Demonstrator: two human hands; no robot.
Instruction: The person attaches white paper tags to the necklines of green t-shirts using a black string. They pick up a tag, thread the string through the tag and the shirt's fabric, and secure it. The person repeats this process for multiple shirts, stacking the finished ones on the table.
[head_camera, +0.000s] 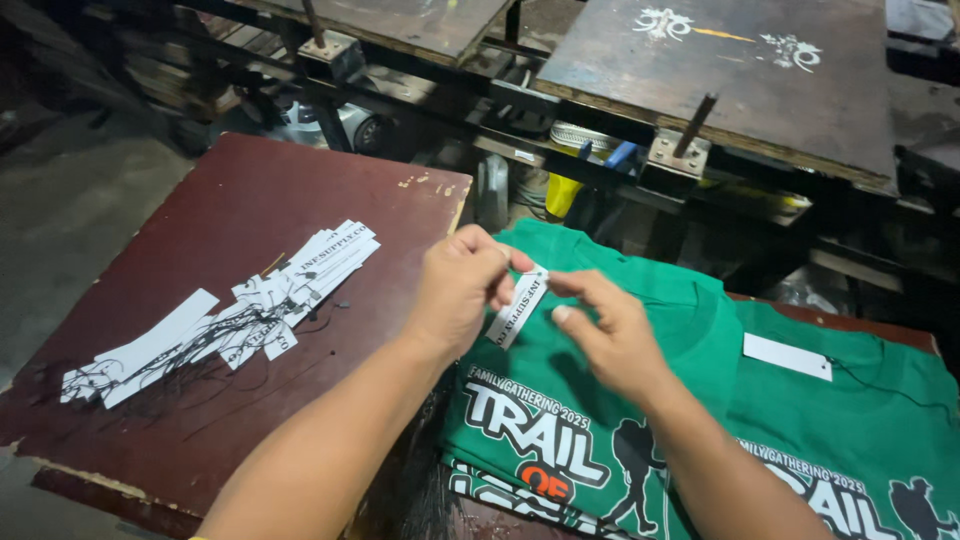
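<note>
My left hand (460, 285) pinches a narrow white paper tag (519, 306) with black print, held above a folded green printed T-shirt (560, 400). My right hand (610, 325) is just right of the tag, with its fingertips touching the tag's upper end. A second green T-shirt (870, 420) lies to the right with a white tag (787, 356) resting on it, a thin black string trailing from it.
A dark red board (250, 210) at left carries a spread pile of white string tags (230, 320). Dark wooden printing platens (740, 80) on metal arms stand behind. A yellow container (560, 192) sits under them. Grey floor shows at far left.
</note>
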